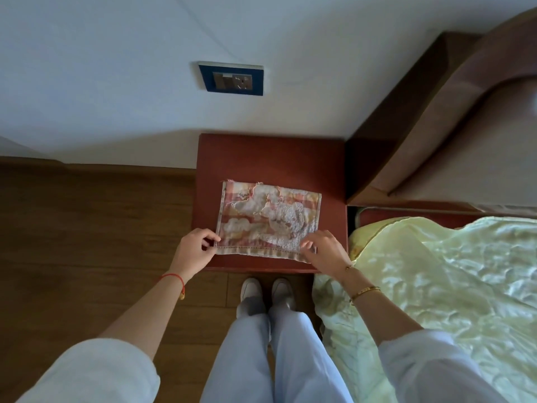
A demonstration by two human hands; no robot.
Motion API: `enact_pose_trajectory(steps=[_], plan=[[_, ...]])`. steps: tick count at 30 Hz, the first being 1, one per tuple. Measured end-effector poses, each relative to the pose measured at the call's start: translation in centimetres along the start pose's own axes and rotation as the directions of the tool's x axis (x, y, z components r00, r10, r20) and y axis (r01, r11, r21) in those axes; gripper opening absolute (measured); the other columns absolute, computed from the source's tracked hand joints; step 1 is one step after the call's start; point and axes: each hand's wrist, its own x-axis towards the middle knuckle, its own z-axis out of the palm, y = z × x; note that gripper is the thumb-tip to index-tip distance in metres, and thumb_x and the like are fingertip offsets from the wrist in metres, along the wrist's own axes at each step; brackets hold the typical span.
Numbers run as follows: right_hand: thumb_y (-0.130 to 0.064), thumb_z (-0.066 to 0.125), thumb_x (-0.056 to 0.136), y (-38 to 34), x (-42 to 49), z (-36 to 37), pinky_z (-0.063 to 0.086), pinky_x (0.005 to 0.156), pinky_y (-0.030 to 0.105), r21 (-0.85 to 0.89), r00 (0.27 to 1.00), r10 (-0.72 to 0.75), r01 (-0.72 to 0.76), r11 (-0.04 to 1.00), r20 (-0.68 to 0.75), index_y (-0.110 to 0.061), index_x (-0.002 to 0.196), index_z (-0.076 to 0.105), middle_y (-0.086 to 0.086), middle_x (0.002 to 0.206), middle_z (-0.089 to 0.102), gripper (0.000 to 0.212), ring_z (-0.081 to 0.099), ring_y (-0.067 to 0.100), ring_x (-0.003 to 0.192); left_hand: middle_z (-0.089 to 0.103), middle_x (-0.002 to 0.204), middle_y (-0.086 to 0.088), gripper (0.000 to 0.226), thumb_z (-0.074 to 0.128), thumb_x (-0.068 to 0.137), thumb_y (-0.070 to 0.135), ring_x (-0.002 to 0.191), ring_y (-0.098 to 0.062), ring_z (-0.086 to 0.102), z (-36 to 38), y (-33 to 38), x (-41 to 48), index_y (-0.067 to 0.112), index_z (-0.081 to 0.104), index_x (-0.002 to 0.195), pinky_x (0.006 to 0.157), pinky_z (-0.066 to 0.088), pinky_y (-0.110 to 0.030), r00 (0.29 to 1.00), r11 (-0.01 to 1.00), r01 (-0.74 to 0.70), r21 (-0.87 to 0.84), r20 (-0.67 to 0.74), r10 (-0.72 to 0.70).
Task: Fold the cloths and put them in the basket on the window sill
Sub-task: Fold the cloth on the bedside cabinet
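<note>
A worn pink-and-orange checked cloth (268, 219) with a pale terry pattern lies flat on a reddish-brown bedside table (270, 158). It looks folded over, with a lower layer showing along its near edge. My left hand (195, 250) pinches the near left corner of the cloth. At the near right corner my right hand (324, 248) pinches the edge with curled fingers. No basket or window sill is in view.
A bed with a pale yellow-green cover (441, 286) lies right of the table, its brown headboard (436, 117) against the white wall. A blue-framed wall socket (231, 79) sits above the table. Wooden floor (87, 228) stretches to the left. My feet stand before the table.
</note>
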Motion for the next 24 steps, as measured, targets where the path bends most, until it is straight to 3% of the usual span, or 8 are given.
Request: enact_pose_trajectory(steps=[4,9,13,16,21,24], plan=[[-0.020,0.055,0.093,-2.3,2.4,-1.9,0.047,0.075,0.028,0.093,0.979,0.089,-0.073,0.993,-0.182,-0.016,0.098,0.072,-0.001,0.112,0.066,0.018,0.057,0.017,0.104,0.068,0.112,0.004,0.021,0.059,0.092,0.010,0.095,-0.011,0.065,0.2,0.9,0.3,0.021,0.067,0.107,0.068,0.051,-0.018,0.994,0.993,0.069,-0.101,-0.080,-0.077],[-0.019,0.055,0.093,-2.0,5.7,-3.8,0.045,0.072,0.029,0.165,0.914,0.227,-0.180,0.970,-0.337,-0.016,0.105,0.069,0.007,0.109,0.062,0.019,0.061,0.026,0.096,0.065,0.123,-0.001,0.030,0.057,0.097,0.016,0.110,-0.017,0.063,-0.9,3.2,3.2,0.018,0.060,0.127,0.091,0.056,-0.034,0.978,0.995,-0.054,-0.083,-0.205,0.036],[-0.014,0.057,0.090,-0.6,7.9,-4.7,0.049,0.082,0.033,0.185,0.876,0.307,-0.255,0.949,-0.372,-0.014,0.119,0.066,0.011,0.120,0.061,0.030,0.060,0.030,0.106,0.064,0.128,0.002,0.036,0.057,0.096,0.016,0.124,-0.023,0.054,-2.0,4.8,7.4,0.020,0.058,0.132,0.100,0.051,-0.041,0.960,0.983,-0.182,0.024,-0.210,0.183],[-0.009,0.056,0.090,0.4,9.1,-4.6,0.049,0.084,0.032,0.178,0.886,0.308,-0.261,0.949,-0.346,-0.012,0.121,0.066,0.012,0.122,0.059,0.033,0.061,0.029,0.107,0.063,0.131,-0.001,0.040,0.058,0.096,0.016,0.130,-0.028,0.047,-2.1,5.6,9.9,0.016,0.056,0.136,0.104,0.046,-0.042,0.959,0.976,-0.199,0.090,-0.186,0.213],[-0.011,0.057,0.091,1.2,10.0,-3.9,0.047,0.074,0.029,0.176,0.891,0.321,-0.277,0.945,-0.320,-0.011,0.103,0.070,0.011,0.116,0.055,0.019,0.060,0.026,0.089,0.064,0.123,-0.010,0.037,0.057,0.096,0.014,0.121,-0.033,0.048,-1.9,5.9,12.4,0.012,0.059,0.134,0.095,0.047,-0.042,0.964,0.966,-0.197,0.166,-0.147,0.222],[-0.008,0.056,0.088,1.1,9.8,-4.0,0.052,0.074,0.033,0.208,0.889,0.320,-0.262,0.942,-0.327,-0.011,0.094,0.068,0.009,0.110,0.057,0.013,0.059,0.023,0.080,0.063,0.109,-0.010,0.026,0.060,0.094,0.012,0.112,-0.031,0.050,-2.0,5.9,12.8,0.012,0.068,0.118,0.085,0.050,-0.041,0.972,0.964,-0.167,0.206,-0.128,0.195]])
